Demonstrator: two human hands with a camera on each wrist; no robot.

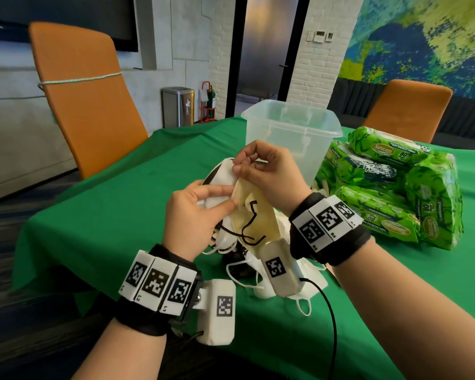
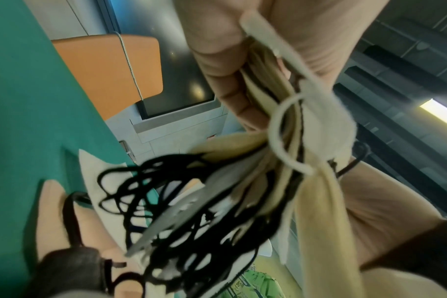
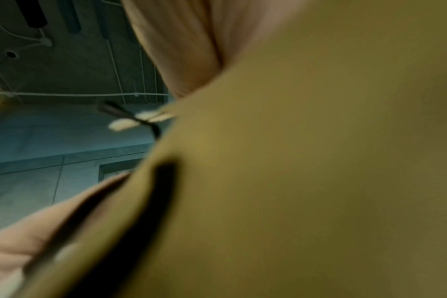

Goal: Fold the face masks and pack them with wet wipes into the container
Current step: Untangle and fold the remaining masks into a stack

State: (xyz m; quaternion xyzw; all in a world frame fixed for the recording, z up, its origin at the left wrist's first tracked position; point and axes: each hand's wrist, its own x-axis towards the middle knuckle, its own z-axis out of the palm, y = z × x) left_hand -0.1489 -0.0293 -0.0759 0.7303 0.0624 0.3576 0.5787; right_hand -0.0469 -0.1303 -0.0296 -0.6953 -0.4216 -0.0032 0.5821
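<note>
Both hands hold a bunch of face masks above the green table point(image 1: 107, 215). My left hand point(image 1: 195, 215) grips the bunch of white and beige masks point(image 1: 252, 212) from the left, thumb on top. My right hand point(image 1: 261, 171) pinches the upper edge of a white mask point(image 1: 222, 174). Black ear loops point(image 2: 171, 201) dangle below the bunch in the left wrist view. The beige mask point(image 3: 306, 171) fills the right wrist view, blurred. More white masks point(image 1: 305, 286) lie on the table under my right wrist. A clear plastic container point(image 1: 291, 133) stands open behind the hands.
Several green wet wipe packs point(image 1: 390, 187) are stacked to the right of the container. Orange chairs stand at the far left point(image 1: 85, 100) and far right point(image 1: 406, 108). A black cable point(image 1: 332, 325) runs off the table's near edge.
</note>
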